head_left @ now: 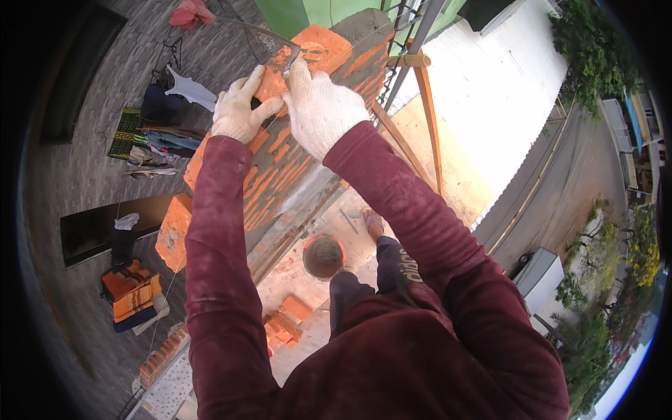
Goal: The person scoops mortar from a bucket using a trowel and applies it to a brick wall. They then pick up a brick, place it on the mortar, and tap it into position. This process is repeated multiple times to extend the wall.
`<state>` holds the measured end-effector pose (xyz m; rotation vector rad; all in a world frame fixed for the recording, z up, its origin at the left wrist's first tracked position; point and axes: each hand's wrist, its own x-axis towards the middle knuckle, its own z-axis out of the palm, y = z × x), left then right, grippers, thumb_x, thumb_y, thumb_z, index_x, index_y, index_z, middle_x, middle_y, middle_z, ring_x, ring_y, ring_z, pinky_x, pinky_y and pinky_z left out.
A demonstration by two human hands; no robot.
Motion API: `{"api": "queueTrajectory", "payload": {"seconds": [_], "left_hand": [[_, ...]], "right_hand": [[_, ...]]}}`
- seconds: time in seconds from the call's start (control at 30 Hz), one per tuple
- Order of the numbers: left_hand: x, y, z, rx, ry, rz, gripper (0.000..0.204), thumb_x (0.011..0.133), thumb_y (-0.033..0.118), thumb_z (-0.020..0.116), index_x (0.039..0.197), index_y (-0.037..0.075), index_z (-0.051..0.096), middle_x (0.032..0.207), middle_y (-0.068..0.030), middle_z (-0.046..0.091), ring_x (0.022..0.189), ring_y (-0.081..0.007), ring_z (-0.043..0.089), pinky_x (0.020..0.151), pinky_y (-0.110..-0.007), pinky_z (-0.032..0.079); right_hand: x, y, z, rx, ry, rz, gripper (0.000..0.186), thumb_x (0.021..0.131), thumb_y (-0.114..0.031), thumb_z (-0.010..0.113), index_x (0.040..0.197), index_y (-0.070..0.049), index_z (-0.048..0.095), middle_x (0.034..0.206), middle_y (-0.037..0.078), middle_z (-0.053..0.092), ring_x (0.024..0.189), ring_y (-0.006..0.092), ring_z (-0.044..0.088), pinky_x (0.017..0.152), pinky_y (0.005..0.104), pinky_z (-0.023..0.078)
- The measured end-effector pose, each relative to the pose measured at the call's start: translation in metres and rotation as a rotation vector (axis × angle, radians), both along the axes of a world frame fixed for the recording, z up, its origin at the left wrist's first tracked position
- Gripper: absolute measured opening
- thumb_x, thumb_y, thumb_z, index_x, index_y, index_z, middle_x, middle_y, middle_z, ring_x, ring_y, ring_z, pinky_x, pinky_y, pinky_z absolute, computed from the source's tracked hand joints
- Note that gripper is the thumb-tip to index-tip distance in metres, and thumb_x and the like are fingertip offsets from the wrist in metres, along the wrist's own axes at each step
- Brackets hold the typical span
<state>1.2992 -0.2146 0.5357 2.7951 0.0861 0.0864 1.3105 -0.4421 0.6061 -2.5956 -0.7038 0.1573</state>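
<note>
Both my hands wear pale knitted work gloves and are at the top of a hollow orange brick wall [280, 175] smeared with grey mortar. My left hand [241, 108] is closed around the near end of an orange brick [269, 82], thumb on one side and fingers on the other. My right hand [322, 108] is closed over a trowel [269, 40]; its thin metal blade angles up and left, and the handle is hidden in the glove. Another orange brick [325, 47] lies just beyond, beside wet grey mortar [364, 31]. A taut string passes along the wall.
Upright steel bars [400, 24] and curved wooden strips [428, 115] stand beyond the wall. Below, a bucket [306, 256] of mortar is near my feet, with loose bricks [285, 325] behind it. Clothes [168, 136] hang at left. A street [553, 189] runs far below at right.
</note>
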Motion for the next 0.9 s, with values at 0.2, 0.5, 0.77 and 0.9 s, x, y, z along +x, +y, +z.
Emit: {"api": "queueTrajectory", "payload": {"seconds": [0.2, 0.5, 0.77, 0.9], "left_hand": [[0.002, 0.004, -0.004, -0.027, -0.024, -0.017, 0.096, 0.083, 0.075, 0.07, 0.161, 0.024, 0.047, 0.155, -0.0179, 0.052, 0.14, -0.0441, 0.049, 0.119, -0.052, 0.039], [0.002, 0.008, -0.013, 0.003, -0.047, -0.004, 0.096, 0.083, 0.082, 0.063, 0.161, 0.03, 0.044, 0.16, -0.0093, 0.049, 0.144, -0.041, 0.047, 0.126, -0.053, 0.031], [-0.002, 0.0, -0.005, 0.056, -0.053, -0.006, 0.094, 0.086, 0.074, 0.067, 0.162, 0.022, 0.044, 0.158, -0.0169, 0.05, 0.145, -0.0411, 0.046, 0.12, -0.05, 0.039], [-0.001, -0.001, -0.004, 0.063, -0.05, 0.0, 0.094, 0.086, 0.074, 0.068, 0.162, 0.023, 0.044, 0.159, -0.0171, 0.049, 0.146, -0.0402, 0.046, 0.12, -0.05, 0.04]], "right_hand": [[0.002, -0.013, -0.011, 0.047, 0.077, 0.003, 0.038, 0.109, -0.027, 0.051, 0.128, 0.006, 0.05, 0.104, 0.031, 0.07, 0.091, 0.0429, 0.075, 0.079, 0.0508, 0.061], [0.048, -0.049, -0.014, -0.061, -0.109, 0.117, 0.03, 0.107, -0.024, 0.052, 0.114, 0.004, 0.057, 0.078, 0.025, 0.069, 0.076, 0.0399, 0.074, 0.069, 0.0468, 0.06], [0.047, -0.047, -0.017, -0.024, -0.245, 0.21, 0.032, 0.109, -0.026, 0.052, 0.117, 0.004, 0.06, 0.077, 0.023, 0.07, 0.074, 0.0376, 0.075, 0.067, 0.0444, 0.062], [0.04, -0.043, -0.013, -0.123, -0.293, 0.318, 0.034, 0.109, -0.027, 0.052, 0.118, 0.005, 0.06, 0.076, 0.023, 0.07, 0.072, 0.0366, 0.075, 0.066, 0.0435, 0.061]]}}
